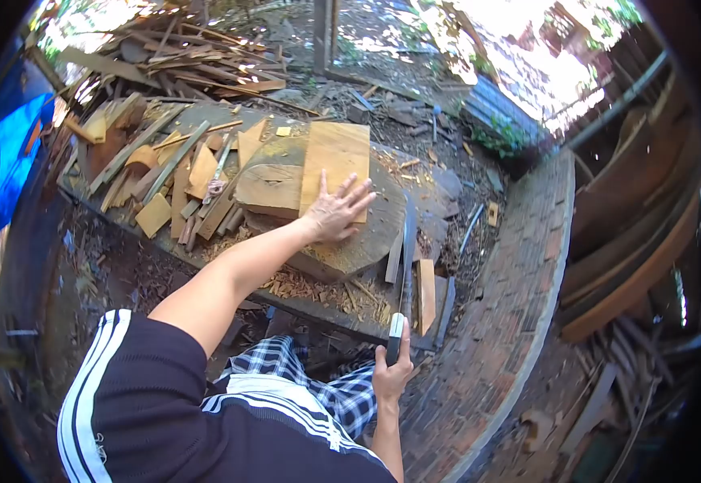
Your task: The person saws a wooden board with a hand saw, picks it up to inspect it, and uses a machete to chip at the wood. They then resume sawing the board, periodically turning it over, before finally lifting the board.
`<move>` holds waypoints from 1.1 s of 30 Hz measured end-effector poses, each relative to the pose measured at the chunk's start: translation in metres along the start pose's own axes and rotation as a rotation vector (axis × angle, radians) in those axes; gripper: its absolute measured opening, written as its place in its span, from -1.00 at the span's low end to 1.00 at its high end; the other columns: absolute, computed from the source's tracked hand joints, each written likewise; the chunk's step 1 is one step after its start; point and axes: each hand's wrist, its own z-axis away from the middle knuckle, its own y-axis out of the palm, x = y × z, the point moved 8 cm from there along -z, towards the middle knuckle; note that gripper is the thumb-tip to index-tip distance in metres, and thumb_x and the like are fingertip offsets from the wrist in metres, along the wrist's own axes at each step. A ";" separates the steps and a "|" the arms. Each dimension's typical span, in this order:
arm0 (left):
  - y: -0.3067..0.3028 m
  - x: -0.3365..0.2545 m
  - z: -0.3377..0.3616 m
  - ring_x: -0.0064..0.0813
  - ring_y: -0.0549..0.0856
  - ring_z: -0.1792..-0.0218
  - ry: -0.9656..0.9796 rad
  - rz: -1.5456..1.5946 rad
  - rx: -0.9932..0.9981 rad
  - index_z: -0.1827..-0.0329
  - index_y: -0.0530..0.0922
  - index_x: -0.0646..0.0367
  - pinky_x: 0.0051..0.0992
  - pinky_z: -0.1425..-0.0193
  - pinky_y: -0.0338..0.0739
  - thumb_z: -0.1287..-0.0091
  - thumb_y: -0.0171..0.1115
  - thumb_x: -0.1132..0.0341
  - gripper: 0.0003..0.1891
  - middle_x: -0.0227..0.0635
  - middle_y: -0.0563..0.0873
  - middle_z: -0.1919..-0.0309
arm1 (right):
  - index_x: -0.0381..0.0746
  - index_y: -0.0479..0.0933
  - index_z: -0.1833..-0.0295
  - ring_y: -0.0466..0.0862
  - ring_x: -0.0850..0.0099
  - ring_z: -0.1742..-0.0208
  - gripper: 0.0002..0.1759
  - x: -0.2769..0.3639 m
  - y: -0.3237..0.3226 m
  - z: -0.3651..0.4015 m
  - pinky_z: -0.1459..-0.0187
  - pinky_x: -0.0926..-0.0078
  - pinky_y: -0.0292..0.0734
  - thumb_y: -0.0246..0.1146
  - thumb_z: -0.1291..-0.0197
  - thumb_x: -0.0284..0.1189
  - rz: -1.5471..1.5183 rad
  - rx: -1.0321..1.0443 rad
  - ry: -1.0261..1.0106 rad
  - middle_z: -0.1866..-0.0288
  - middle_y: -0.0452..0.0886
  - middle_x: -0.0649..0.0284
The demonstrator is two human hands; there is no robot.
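My left hand [338, 207] lies flat with fingers spread on a light-brown wooden board [333, 149], pressing against its lower part. Beneath the board is a thick wooden block [268, 187] on a large, worn dark slab. My right hand [392, 372] is wrapped round the grey-and-black handle of a handsaw [407, 258]. Its long, dark, narrow blade points away from me, to the right of the slab and apart from the board. Beside the blade lies a narrow light wood strip [426, 296]. The blade's teeth are too blurred to make out.
Wood offcuts [203, 171] crowd the left of the work surface, with shavings [310, 296] along its near side. Behind is a heap of scrap wood [197, 60]. A low curved brick wall [511, 298] runs along the right, and large curved boards [632, 233] stand beyond it.
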 end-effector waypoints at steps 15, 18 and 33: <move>-0.111 0.036 0.083 -0.15 0.49 -0.40 0.076 0.382 -0.179 -0.43 0.38 0.24 -0.17 -0.54 0.35 -0.17 0.14 0.63 -0.35 -0.05 0.50 -0.38 | 0.02 0.23 -0.56 0.70 -0.21 0.17 -0.14 -0.019 0.032 -0.013 0.20 0.03 0.56 0.22 -0.08 -0.59 0.191 0.093 0.017 0.10 0.70 -0.20; -0.149 0.020 0.115 -0.14 0.54 -0.36 0.076 0.444 -0.274 -0.39 0.42 0.25 -0.20 -0.51 0.39 -0.16 0.12 0.66 -0.37 -0.05 0.55 -0.33 | 0.03 0.24 -0.56 0.73 -0.09 0.00 -0.19 -0.013 0.031 -0.012 0.09 0.17 0.60 0.15 -0.14 -0.60 0.174 0.054 -0.033 -0.10 0.66 -0.18; -0.165 0.110 0.423 -0.46 0.69 0.02 -1.343 0.248 -0.694 -0.26 0.53 0.38 -0.45 -0.12 0.54 -0.54 0.14 0.32 -0.64 -0.15 0.73 -0.03 | -0.07 0.09 -0.60 0.70 -0.18 0.31 -0.04 -0.038 0.093 -0.056 0.29 0.01 0.58 0.27 -0.03 -0.58 0.417 0.184 -0.081 0.31 0.68 -0.17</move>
